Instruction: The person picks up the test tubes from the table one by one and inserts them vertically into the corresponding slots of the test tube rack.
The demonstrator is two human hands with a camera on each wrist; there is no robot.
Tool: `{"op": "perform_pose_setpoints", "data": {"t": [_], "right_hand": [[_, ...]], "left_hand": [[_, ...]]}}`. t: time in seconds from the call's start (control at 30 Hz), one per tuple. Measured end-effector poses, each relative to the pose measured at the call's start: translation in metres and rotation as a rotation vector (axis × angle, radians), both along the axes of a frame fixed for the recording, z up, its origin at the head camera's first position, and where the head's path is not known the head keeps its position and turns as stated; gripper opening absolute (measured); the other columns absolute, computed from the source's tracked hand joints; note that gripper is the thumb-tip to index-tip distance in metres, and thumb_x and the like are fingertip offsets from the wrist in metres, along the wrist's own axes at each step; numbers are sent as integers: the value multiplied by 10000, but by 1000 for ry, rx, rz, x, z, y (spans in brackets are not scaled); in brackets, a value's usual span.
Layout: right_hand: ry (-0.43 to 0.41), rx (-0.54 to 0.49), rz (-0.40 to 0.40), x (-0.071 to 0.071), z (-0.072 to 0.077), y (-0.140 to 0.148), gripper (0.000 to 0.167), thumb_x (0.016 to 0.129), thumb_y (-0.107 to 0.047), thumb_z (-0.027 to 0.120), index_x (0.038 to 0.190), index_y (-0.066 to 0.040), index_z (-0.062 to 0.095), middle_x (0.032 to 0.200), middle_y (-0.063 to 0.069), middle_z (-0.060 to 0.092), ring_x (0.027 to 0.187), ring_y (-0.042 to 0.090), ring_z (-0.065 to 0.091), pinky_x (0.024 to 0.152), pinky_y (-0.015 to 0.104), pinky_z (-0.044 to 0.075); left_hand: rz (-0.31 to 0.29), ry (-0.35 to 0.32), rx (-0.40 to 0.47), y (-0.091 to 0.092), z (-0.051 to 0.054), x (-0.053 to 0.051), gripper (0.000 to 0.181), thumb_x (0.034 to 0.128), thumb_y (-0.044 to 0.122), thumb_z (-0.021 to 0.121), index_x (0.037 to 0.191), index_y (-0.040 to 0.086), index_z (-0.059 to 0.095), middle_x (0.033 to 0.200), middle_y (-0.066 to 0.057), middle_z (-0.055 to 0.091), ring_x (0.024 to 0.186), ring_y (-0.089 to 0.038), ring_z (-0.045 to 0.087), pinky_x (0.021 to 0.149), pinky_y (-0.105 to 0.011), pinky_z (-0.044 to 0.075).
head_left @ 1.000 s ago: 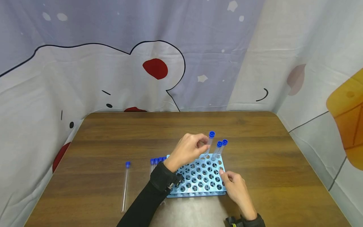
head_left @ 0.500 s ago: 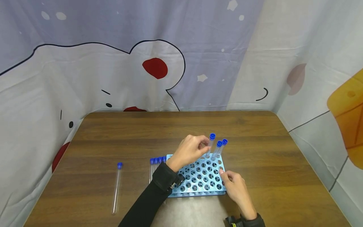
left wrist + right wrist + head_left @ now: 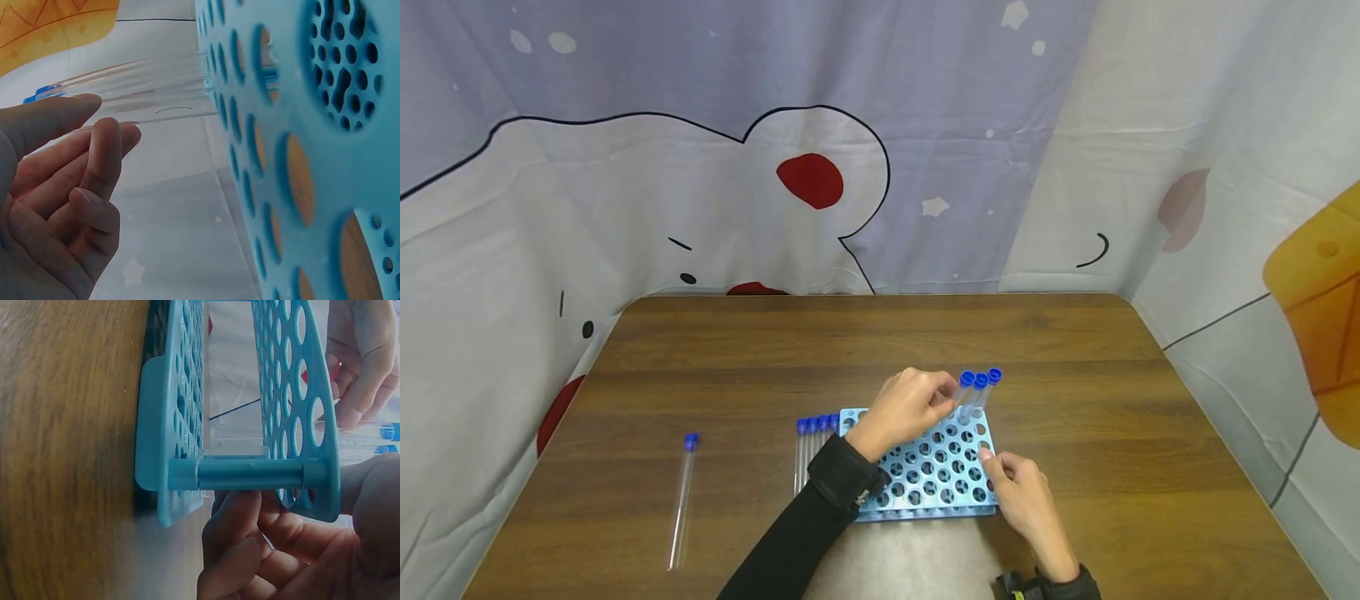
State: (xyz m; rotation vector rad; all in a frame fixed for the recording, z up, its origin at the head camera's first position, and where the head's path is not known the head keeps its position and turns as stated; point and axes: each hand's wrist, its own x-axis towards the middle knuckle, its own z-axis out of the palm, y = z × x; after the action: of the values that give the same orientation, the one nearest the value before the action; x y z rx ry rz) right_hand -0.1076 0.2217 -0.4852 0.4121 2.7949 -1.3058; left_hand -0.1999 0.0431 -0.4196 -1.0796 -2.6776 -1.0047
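Observation:
A light-blue test tube rack (image 3: pixel 925 514) with rows of round holes stands on the table. At its far right corner, my left hand (image 3: pixel 904 410) pinches a clear test tube (image 3: pixel 966 379) with a blue cap, just below the cap. The tube's lower part passes through the rack's top plate in the left wrist view (image 3: pixel 172 78). Two more capped test tubes (image 3: pixel 981 382) stand right beside it. My right hand (image 3: pixel 1021 498) grips the rack's right end, thumb on the top plate and fingers curled by the end bar (image 3: pixel 250 474) in the right wrist view.
Left of the rack, several blue-capped tubes (image 3: pixel 807 450) lie side by side, partly hidden by my left arm. A single capped tube (image 3: pixel 682 504) lies farther left on the wooden table (image 3: pixel 1075 375). A printed curtain (image 3: pixel 700 200) hangs behind the table.
The pinched tube has gone down and slightly right into the rack, its cap now level with its neighbours. The lone tube has rolled left across the table. My right hand has stayed put.

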Motion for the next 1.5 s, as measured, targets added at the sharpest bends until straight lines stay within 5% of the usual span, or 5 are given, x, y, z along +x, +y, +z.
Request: {"op": "perform_pose_setpoints", "data": {"t": [0.33, 0.73, 1.03, 1.5], "right_hand": [[12, 7, -3, 0, 0, 0, 441, 922, -397, 510, 669, -40, 563, 547, -36, 427, 554, 135, 403, 501, 268, 312], [-1, 6, -4, 1, 2, 0, 422, 925, -384, 510, 687, -41, 578, 573, -24, 477, 581, 141, 425, 525, 276, 326], [4, 12, -4, 1, 0, 0, 439, 922, -402, 507, 677, -44, 570, 574, -22, 471, 579, 140, 423, 524, 277, 325], [-7, 6, 3, 1, 0, 0, 439, 927, -397, 498, 688, -37, 570, 591, -13, 479, 584, 141, 424, 516, 277, 325]], "left_hand": [[26, 3, -29, 2, -5, -1, 171, 850, 203, 649, 975, 93, 684, 874, -9, 694, 723, -65, 643, 565, -149, 462], [53, -20, -80, 2, 2, 0, 167, 843, 218, 658, 966, 111, 694, 889, 6, 694, 677, -39, 594, 550, -146, 433], [59, 32, -138, 3, 4, 0, 161, 848, 230, 646, 976, 143, 693, 887, 32, 691, 644, -32, 556, 543, -172, 424], [64, -5, -116, 3, 0, 0, 187, 853, 227, 644, 1011, 135, 685, 878, 36, 683, 620, -6, 535, 536, -148, 415]]}}
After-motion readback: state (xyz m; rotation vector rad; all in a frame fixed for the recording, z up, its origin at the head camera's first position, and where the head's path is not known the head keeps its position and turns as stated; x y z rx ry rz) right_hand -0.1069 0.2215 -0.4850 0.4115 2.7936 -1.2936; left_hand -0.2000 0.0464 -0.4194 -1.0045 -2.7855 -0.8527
